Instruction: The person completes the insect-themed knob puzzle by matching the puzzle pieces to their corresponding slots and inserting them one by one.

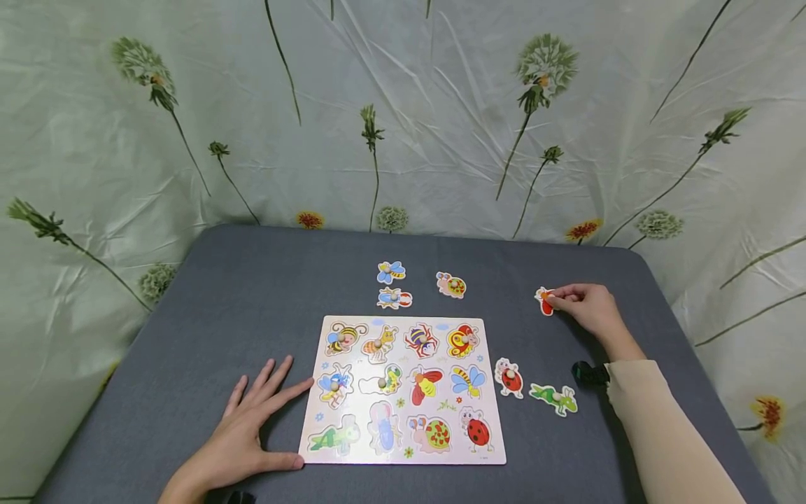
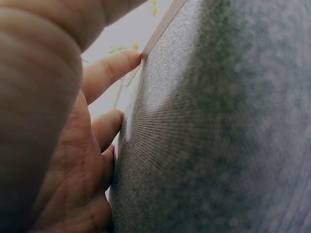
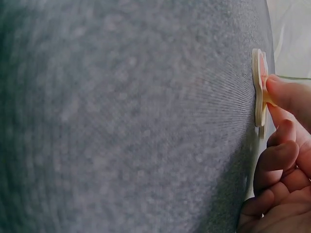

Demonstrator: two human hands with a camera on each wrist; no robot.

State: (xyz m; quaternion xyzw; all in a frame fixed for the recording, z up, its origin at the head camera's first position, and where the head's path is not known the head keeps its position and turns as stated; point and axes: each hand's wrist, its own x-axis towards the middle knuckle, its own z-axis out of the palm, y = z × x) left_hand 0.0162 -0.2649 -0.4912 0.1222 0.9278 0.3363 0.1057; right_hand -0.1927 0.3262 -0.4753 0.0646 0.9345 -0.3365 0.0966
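Observation:
My right hand [image 1: 592, 308] pinches the small knob of a red-winged insect puzzle piece [image 1: 543, 301] between thumb and fingertips, at the table's right. In the right wrist view the wooden piece [image 3: 260, 92] shows edge-on, at or very near the cloth. My left hand [image 1: 242, 434] spreads its fingers by the puzzle board [image 1: 403, 458], index fingertip and thumb touching its left edge. Knobbed bee [image 1: 343, 339], spider [image 1: 421, 341] and butterfly [image 1: 463, 341] pieces sit in the board's top row. A matching red-winged picture [image 1: 426, 386] shows in the middle row.
Beyond the board lie a blue-winged bug piece [image 1: 391, 271], a beetle piece [image 1: 394, 298] and a snail piece [image 1: 451, 285]. A ladybug piece [image 1: 508, 379] and a grasshopper piece [image 1: 554, 399] lie to its right. Grey cloth covers the table [image 1: 252, 280]; a flowered curtain hangs behind.

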